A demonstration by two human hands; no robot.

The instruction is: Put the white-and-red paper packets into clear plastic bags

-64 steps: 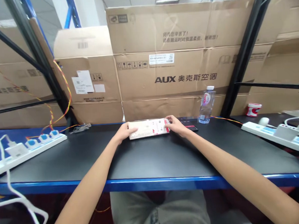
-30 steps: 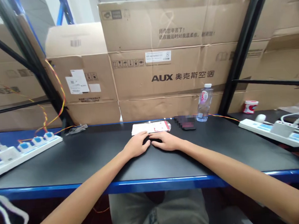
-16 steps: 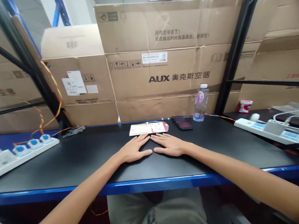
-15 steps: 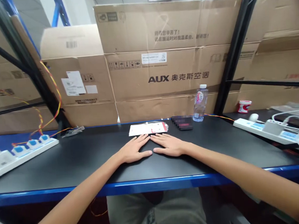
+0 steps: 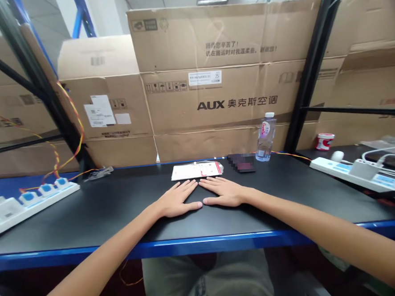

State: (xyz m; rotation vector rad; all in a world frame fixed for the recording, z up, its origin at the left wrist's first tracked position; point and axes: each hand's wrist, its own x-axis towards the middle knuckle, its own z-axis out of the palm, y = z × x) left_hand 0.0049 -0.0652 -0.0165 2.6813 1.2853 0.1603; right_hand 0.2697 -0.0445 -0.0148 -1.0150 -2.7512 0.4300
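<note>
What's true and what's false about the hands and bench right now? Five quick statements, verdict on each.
1. The left hand and right hand lie palm-down on the black tabletop. True.
2. The clear bottle stands upright with its white cap on. True.
3. The right hand grips the bottle. False: it holds nothing.
4. The white-and-red pack lies beyond the hands. True.
5. The pack is right of the bottle. False: it is left of it.

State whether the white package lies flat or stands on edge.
Flat: the white package rests on the black tabletop, its broad printed face turned up.
</note>
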